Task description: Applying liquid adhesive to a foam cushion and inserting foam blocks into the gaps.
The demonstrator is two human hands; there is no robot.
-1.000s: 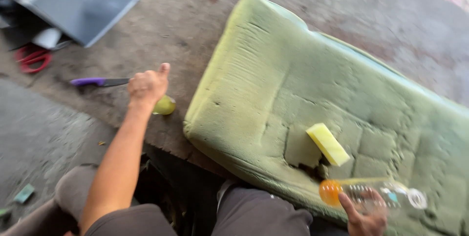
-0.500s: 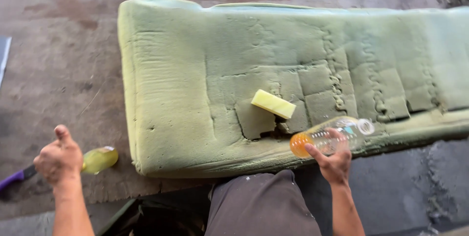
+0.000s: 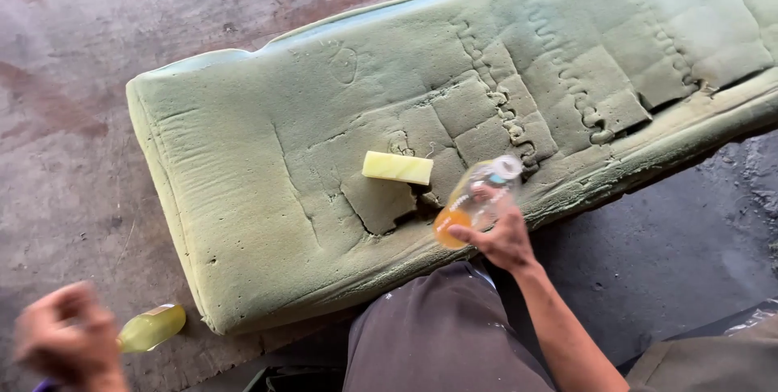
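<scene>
Concrete floor [image 3: 121, 51], stained; green foam cushion [image 3: 243, 181] on it. Right hand [image 3: 502, 238] grips bottle [image 3: 474, 201]; left hand [image 3: 69, 343] blurred, grip unclear.

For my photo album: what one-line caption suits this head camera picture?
Right hand grips a clear bottle over a green foam cushion; blurred left hand near a yellow bottle.

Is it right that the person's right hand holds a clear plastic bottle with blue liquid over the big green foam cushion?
Not quite. In the head view, the right hand holds the clear plastic bottle over the big green foam cushion, but the liquid inside is orange, not blue.
</scene>
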